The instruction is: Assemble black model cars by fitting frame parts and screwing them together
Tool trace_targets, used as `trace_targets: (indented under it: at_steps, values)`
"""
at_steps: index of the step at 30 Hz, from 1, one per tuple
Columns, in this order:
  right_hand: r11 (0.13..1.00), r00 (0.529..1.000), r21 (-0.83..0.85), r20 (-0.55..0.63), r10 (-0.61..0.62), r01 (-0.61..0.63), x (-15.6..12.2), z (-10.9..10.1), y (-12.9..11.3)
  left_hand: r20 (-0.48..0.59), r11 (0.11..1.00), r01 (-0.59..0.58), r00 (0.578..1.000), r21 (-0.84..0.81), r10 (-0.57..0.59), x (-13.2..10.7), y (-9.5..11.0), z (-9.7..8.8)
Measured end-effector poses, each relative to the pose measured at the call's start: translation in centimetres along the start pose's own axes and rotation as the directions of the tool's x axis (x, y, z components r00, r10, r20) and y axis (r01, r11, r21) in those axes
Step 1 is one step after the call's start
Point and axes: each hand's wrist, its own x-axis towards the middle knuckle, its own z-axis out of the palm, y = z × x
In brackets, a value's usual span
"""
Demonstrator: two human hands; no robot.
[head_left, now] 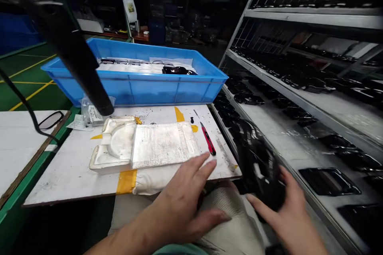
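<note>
My right hand (287, 207) grips a glossy black moulded plastic part (260, 163) by its lower end. The part is tilted and smeared by motion, so its exact kind does not show. Over my lap, at the front edge of the bench, my left hand (191, 199) is open with its fingers spread and nothing in it. A worn white padded block (164, 143) lies on the bench just beyond that hand, with a cut-out white foam block (119, 143) at its left end. A red utility knife (208, 139) lies to the right of the padding.
A blue bin (137, 87) with black frames on white sheets stands at the bench's back. A black tube-shaped tool (80, 59) slants down from the upper left. Clear bags (92, 113) lie under it. Metal racks (287, 91) with black parts line the right side.
</note>
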Motion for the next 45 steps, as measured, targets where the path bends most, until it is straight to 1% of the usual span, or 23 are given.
trace_targets:
  at_steps: [1,3,5,7,8,10,12,15,19,21,24,29,32,34,36,39,42,45]
  values:
    - [0.999,0.998,-0.026,0.055,-0.032,0.033,1.4,1.4,-3.2,-0.031,0.996,0.021,0.999,0.082,-0.019,0.1,-0.9,-0.1]
    - [0.991,0.977,-0.012,0.17,-0.126,0.13,3.2,4.3,-9.0,-0.089,0.971,0.106,0.992,0.214,-0.088,0.2,-2.8,-0.6]
    - [0.973,0.946,-0.051,0.252,-0.204,0.223,4.2,7.1,-13.4,-0.143,0.934,0.21,0.974,0.288,-0.175,0.0,-4.7,-1.1]
    - [0.951,0.914,-0.096,0.317,-0.251,0.295,4.7,9.4,-16.0,-0.19,0.896,0.296,0.951,0.333,-0.244,-0.6,-6.4,-1.3]
    - [0.94,0.901,-0.116,0.344,-0.264,0.32,4.9,10.4,-16.8,-0.211,0.875,0.325,0.941,0.357,-0.264,-0.9,-7.1,-1.2]
    - [0.925,0.881,-0.141,0.385,-0.276,0.352,5.0,11.8,-17.6,-0.246,0.829,0.37,0.925,0.419,-0.288,-1.8,-8.1,-0.8]
    - [0.914,0.867,-0.156,0.408,-0.287,0.376,4.9,12.7,-17.6,-0.246,0.783,0.401,0.915,0.475,-0.319,-2.4,-8.7,-0.1]
    - [0.914,0.871,-0.141,0.388,-0.303,0.381,4.7,12.9,-17.1,-0.173,0.746,0.417,0.906,0.519,-0.386,-3.2,-8.7,0.7]
    - [0.963,0.903,-0.005,0.348,-0.251,0.27,4.9,11.8,-15.9,-0.087,0.735,0.426,0.888,0.527,-0.452,-4.1,-7.8,1.1]
    - [0.974,0.916,0.066,0.332,-0.226,0.217,5.0,11.1,-15.2,-0.067,0.729,0.438,0.876,0.526,-0.478,-4.7,-7.1,1.2]
    - [0.976,0.928,0.136,0.312,-0.204,0.169,5.0,10.2,-14.0,-0.056,0.713,0.448,0.864,0.539,-0.5,-5.5,-5.8,1.4]
    - [0.966,0.921,0.214,0.33,-0.209,0.142,4.5,9.0,-12.5,-0.012,0.675,0.421,0.853,0.605,-0.522,-6.4,-3.7,2.0]
    - [0.958,0.91,0.252,0.351,-0.22,0.135,4.3,8.2,-11.8,0.018,0.649,0.401,0.843,0.647,-0.538,-6.2,-3.0,2.2]
    - [0.956,0.905,0.265,0.365,-0.218,0.124,4.4,7.9,-11.4,0.024,0.635,0.395,0.837,0.664,-0.546,-5.7,-3.0,2.3]
    - [0.955,0.903,0.273,0.37,-0.217,0.117,4.6,7.7,-10.9,0.012,0.62,0.387,0.842,0.682,-0.539,-5.1,-3.3,2.3]
    - [0.949,0.911,0.297,0.353,-0.214,0.108,5.2,7.9,-10.3,-0.01,0.589,0.346,0.868,0.73,-0.497,-4.9,-4.3,2.2]
    - [0.942,0.916,0.328,0.351,-0.196,0.076,5.8,8.4,-9.9,0.024,0.565,0.253,0.9,0.785,-0.436,-5.9,-4.9,1.9]
    - [0.925,0.909,0.373,0.358,-0.211,0.068,6.4,8.9,-9.8,0.047,0.554,0.194,0.919,0.809,-0.391,-7.5,-4.8,1.3]
